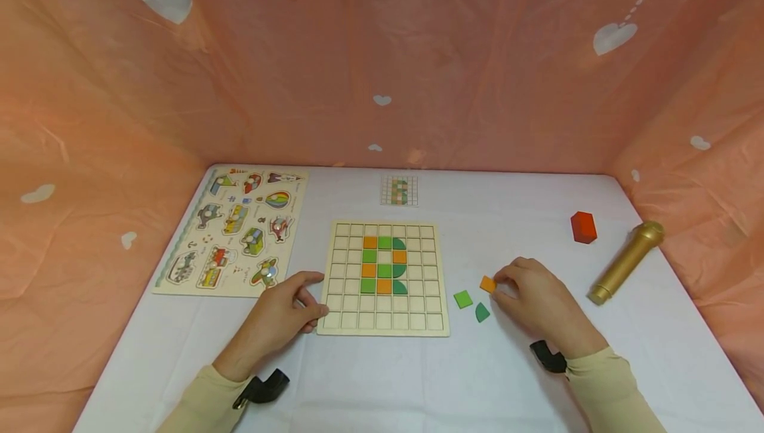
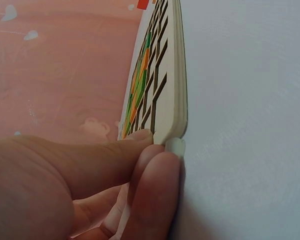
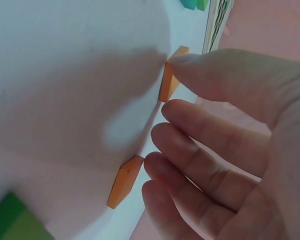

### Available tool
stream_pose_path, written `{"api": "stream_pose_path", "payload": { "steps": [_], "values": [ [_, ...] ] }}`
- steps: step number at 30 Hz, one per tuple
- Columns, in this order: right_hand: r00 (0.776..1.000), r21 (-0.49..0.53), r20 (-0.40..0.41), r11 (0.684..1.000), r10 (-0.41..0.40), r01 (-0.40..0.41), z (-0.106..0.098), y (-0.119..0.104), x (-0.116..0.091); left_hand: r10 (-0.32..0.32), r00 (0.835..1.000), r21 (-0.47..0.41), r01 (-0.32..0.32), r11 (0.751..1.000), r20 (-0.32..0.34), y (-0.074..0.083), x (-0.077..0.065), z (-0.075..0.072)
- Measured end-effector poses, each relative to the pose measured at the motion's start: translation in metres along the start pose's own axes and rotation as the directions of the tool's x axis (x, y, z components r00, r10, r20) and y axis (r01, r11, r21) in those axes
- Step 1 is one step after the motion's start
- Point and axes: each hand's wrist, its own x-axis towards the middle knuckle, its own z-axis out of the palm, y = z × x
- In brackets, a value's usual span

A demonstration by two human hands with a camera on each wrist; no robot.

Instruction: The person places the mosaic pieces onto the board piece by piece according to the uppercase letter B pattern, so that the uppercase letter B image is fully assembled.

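Observation:
My left hand (image 1: 274, 313) holds the left edge of a square wooden grid board (image 1: 352, 320). In the left wrist view its thumb (image 2: 135, 137) lies on the board's corner, a fingertip close against the side. Orange and green square tiles and dark green quarter-round tiles fill some middle cells. Right of the board, my right hand (image 1: 534, 294) pinches an orange square tile (image 3: 166, 87) between thumb and index finger. A second orange tile (image 3: 125, 182) lies by its other fingertips. Beside the hand are a light green square tile (image 1: 463, 299) and a dark green quarter-round tile (image 1: 482, 312).
A small pattern card (image 1: 400, 191) lies behind the board. To the left is a wooden picture puzzle (image 1: 199, 234) of vehicles. A red block (image 1: 583, 227) and a gold cylinder (image 1: 627, 264) lie at the right. An orange curtain (image 1: 477, 88) surrounds the white table.

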Motion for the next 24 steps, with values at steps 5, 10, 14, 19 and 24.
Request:
{"api": "stream_pose_path", "payload": {
  "steps": [5,10,14,19,24],
  "values": [
    [1.0,-0.019,-0.002,1.0,-0.001,0.001,0.002,-0.003,0.001,0.008,1.0,-0.005,-0.008,1.0,-0.002,-0.001,0.0,0.0],
    [1.0,-0.026,0.001,1.0,-0.01,0.01,0.003,-0.008,0.006,0.001,1.0,-0.009,-0.001,1.0,-0.002,-0.001,0.0,0.001],
    [1.0,-0.011,0.003,1.0,-0.018,0.018,0.005,-0.018,0.012,-0.007,1.0,-0.014,0.007,1.0,-0.001,-0.001,0.0,0.001],
    [0.995,-0.012,-0.005,0.995,-0.102,0.102,0.01,-0.045,0.025,0.002,1.0,-0.011,-0.002,1.0,0.0,0.0,-0.001,0.0],
    [0.975,-0.018,-0.009,0.975,-0.224,0.223,0.02,-0.084,0.039,0.001,1.0,0.01,-0.001,1.0,-0.005,0.002,-0.001,-0.001]
  ]
}}
